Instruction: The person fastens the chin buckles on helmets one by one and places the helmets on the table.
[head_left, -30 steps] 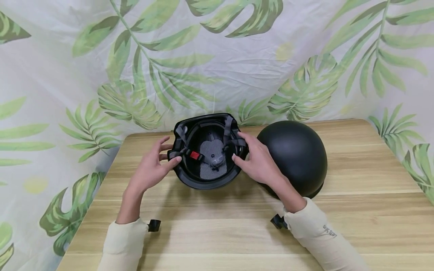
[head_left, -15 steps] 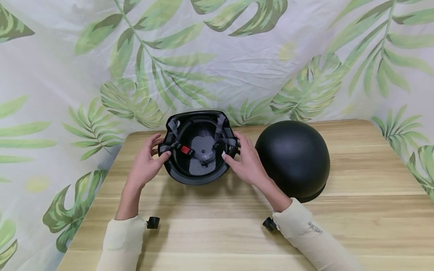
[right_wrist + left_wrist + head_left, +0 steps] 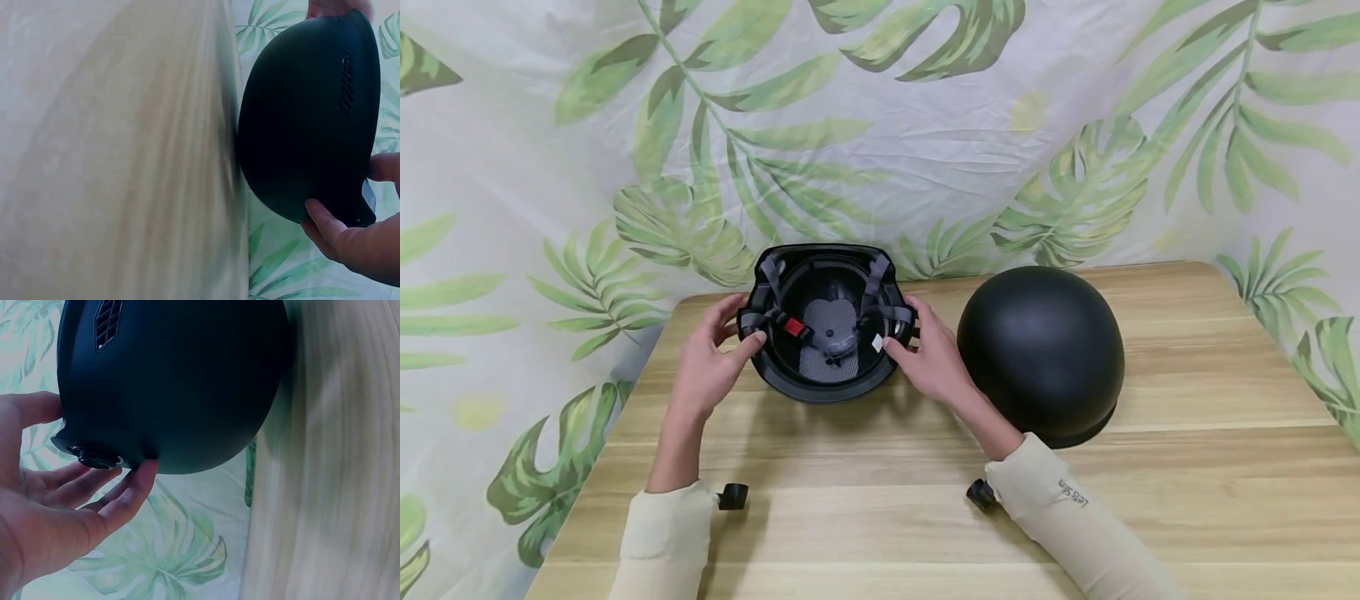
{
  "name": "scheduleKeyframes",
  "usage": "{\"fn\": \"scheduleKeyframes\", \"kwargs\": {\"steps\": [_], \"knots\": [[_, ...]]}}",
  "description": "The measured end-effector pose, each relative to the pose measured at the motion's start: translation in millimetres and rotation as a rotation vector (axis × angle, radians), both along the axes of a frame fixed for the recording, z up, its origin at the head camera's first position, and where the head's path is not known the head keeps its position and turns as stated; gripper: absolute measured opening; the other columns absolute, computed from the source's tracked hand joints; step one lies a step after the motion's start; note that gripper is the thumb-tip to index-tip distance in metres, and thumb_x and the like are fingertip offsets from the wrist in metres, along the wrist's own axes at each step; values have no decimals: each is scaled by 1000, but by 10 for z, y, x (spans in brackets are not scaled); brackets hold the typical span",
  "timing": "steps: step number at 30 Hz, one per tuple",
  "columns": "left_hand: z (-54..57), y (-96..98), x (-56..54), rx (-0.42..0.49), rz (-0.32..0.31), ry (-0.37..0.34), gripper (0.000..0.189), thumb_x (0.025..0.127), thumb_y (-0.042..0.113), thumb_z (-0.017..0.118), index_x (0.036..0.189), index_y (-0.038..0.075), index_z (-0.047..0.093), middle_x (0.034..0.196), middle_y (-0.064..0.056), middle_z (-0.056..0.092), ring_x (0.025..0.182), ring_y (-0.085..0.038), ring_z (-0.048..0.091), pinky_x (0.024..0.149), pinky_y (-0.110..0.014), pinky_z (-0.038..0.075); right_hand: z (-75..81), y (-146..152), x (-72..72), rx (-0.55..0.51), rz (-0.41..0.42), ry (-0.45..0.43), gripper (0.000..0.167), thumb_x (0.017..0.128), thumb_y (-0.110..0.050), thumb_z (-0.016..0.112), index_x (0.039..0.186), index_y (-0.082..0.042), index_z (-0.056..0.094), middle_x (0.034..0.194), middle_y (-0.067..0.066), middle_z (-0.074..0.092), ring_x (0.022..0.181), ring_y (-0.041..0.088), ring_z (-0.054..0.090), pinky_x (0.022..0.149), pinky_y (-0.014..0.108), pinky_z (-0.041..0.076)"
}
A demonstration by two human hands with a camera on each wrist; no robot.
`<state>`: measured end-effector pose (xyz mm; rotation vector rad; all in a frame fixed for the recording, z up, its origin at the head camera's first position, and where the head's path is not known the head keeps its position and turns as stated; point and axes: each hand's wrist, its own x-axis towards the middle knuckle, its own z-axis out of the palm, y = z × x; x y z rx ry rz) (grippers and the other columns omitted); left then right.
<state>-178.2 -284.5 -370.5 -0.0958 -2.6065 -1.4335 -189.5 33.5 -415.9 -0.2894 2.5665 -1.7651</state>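
Upturned black helmet, pinched at both sides by two hands

Clock read from the head view, twelve toward the leafy backdrop point(image 3: 925, 158). Black helmet point(image 3: 829, 310) sits at the far side of the table point(image 3: 880, 517), left of centre, hollow side up and tilted toward the person; probably angled so the inside can be seen. Dome is at or just over the tabletop, can't tell if it bears weight.

Left hand point(image 3: 707, 362) at nine on the helmet: thumb on rim, other fingers spread along the outer shell, rim pinched between. Right hand point(image 3: 934, 357) at three, same pinch, thumb inward, fingers outside. Opposite grips likely there to steady a round shell that would rock on its dome. Pinches look light; palms off the shell.

Inside: grey straps at ten and two, red buckle point(image 3: 793, 327) at nine, grey mesh padding point(image 3: 827, 364) toward six. Straps lie inside the bowl, presumably just from gravity. Small white patch point(image 3: 877, 342) by the right thumb tip, can't tell what.

Second helmet point(image 3: 1041, 358) just past three from the first, near the right hand, dome up, rim down, likely the steadier way to park it.
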Motion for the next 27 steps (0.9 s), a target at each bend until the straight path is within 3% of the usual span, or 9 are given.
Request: {"fn": "scheduleKeyframes", "kwargs": {"steps": [3, 7, 11, 14, 18, 21, 27], "knots": [[39, 21, 33, 24, 27, 33, 64, 102, 19, 72, 160, 8, 49, 162, -14, 53, 141, -32, 56, 90, -8, 48, -38, -8, -18, -13, 17, -22, 76, 103, -24, 72, 168, -13, 33, 159, 21, 52, 135, 38, 66, 103, 47, 61], [81, 35, 61, 50, 47, 63, 58, 102, 23, 73, 156, 10, 57, 157, -14, 59, 131, -11, 59, 92, -9, 50, -97, -9, -44, -42, 41, -56, 76, 103, -24, 73, 167, -12, 35, 161, 21, 50, 135, 37, 67, 102, 45, 62], [57, 36, 43, 136, 45, 84, 51, 103, 19, 70, 153, 11, 61, 151, -15, 62, 122, 2, 59, 92, -11, 51, -120, 0, -62, -43, 56, -79, 76, 102, -25, 74, 166, -11, 36, 162, 18, 47, 136, 36, 66, 104, 46, 61], [10, 36, 16, 255, 11, 90, 50, 104, 12, 67, 154, 10, 60, 153, -15, 60, 121, 1, 63, 94, -12, 52, -113, 14, -66, -19, 63, -87, 77, 102, -28, 74, 167, -11, 35, 165, 17, 46, 138, 36, 65, 107, 48, 59], [-44, 22, -10, 398, -117, 35, 58, 107, 11, 63, 163, 12, 47, 168, -16, 44, 127, -5, 65, 95, -17, 58, -101, 35, -62, 35, 61, -82, 76, 103, -32, 73, 167, -11, 37, 167, 18, 45, 143, 38, 60, 114, 52, 53], [-63, 16, -21, 399, -179, -5, 66, 107, 13, 63, 168, 17, 39, 174, -17, 34, 129, -9, 62, 90, -19, 61, -88, 44, -54, 69, 56, -70, 73, 104, -33, 73, 165, -11, 40, 167, 17, 46, 148, 38, 54, 119, 54, 48], [-49, 64, -21, 338, -149, -10, 68, 105, 13, 65, 168, 17, 38, 171, -18, 36, 123, -11, 65, 88, -18, 61, -82, 35, -36, 66, 32, -55, 70, 104, -29, 73, 163, -9, 43, 162, 20, 46, 143, 37, 56, 116, 51, 52]]}}
